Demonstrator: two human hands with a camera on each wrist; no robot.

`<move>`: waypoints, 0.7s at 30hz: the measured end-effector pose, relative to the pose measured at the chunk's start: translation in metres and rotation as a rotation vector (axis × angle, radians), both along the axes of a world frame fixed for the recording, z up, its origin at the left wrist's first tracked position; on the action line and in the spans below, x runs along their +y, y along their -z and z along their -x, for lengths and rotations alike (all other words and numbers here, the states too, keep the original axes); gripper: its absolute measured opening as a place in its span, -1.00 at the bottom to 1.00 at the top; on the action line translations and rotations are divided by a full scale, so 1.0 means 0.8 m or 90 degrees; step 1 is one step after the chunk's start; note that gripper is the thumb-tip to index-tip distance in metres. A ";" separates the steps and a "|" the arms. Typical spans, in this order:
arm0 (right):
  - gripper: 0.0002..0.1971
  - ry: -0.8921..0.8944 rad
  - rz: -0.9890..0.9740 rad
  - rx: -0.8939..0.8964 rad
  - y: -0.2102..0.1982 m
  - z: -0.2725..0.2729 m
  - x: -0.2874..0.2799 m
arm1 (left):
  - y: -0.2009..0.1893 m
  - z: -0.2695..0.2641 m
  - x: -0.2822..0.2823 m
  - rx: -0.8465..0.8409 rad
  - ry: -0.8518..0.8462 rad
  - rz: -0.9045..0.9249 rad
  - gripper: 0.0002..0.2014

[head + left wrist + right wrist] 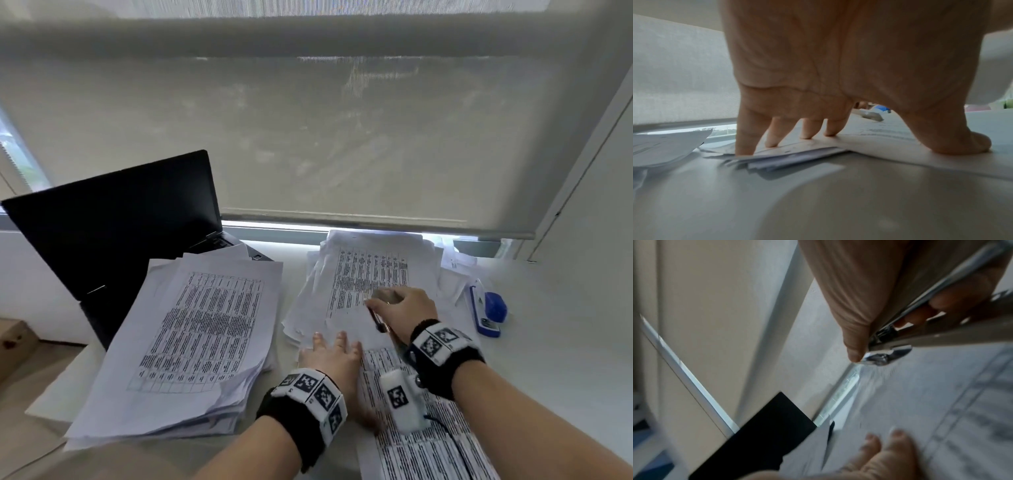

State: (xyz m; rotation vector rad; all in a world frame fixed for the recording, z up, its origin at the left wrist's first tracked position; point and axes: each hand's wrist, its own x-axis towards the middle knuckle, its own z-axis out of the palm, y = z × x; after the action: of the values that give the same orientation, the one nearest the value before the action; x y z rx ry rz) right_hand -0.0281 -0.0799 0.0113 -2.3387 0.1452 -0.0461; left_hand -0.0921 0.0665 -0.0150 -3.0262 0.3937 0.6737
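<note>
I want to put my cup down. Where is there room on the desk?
The biggest bare patch of desk is right of the blue stapler. A thin strip runs between the left stack and the middle pile. The middle is crowded: the left hand presses it, the right hand grips a metal tool.
</note>
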 end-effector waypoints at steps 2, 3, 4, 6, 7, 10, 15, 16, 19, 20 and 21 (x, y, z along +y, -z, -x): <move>-0.79 -0.018 0.003 0.003 -0.002 0.017 -0.026 | -0.003 -0.001 -0.003 -0.002 0.000 -0.022 0.35; -0.77 -0.022 0.016 0.014 -0.001 0.025 -0.041 | -0.006 -0.001 -0.006 -0.009 0.002 -0.030 0.34; -0.75 -0.019 0.039 0.025 0.003 0.031 -0.055 | -0.008 0.000 -0.010 -0.026 0.002 -0.036 0.30; -0.67 -0.006 0.116 0.053 0.011 0.040 -0.077 | -0.014 -0.001 -0.022 -0.075 -0.009 -0.031 0.19; -0.64 -0.006 0.152 0.070 0.015 0.044 -0.083 | -0.017 -0.001 -0.028 -0.089 -0.019 -0.024 0.16; -0.64 -0.017 0.185 0.091 0.022 0.048 -0.086 | -0.015 -0.003 -0.040 -0.039 -0.026 0.010 0.18; -0.64 0.001 0.184 0.108 0.023 0.039 -0.080 | -0.010 -0.003 -0.042 0.020 0.003 -0.031 0.27; -0.64 0.007 0.186 0.114 0.023 0.036 -0.079 | -0.011 -0.003 -0.044 0.019 0.007 -0.035 0.27; -0.68 0.013 0.199 0.125 0.020 0.028 -0.076 | -0.014 -0.003 -0.047 0.024 0.012 -0.043 0.27; -0.72 0.012 0.199 0.131 0.018 0.025 -0.075 | -0.014 -0.003 -0.047 0.025 0.009 -0.040 0.28; -0.76 0.010 0.197 0.136 0.016 0.023 -0.073 | -0.013 -0.003 -0.047 0.025 0.004 -0.034 0.28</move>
State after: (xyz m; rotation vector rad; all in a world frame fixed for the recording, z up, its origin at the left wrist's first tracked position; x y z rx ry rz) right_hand -0.0461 -0.1385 -0.0011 -2.6473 0.2783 0.1872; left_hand -0.0899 0.0292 -0.0046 -2.9640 0.3808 0.7327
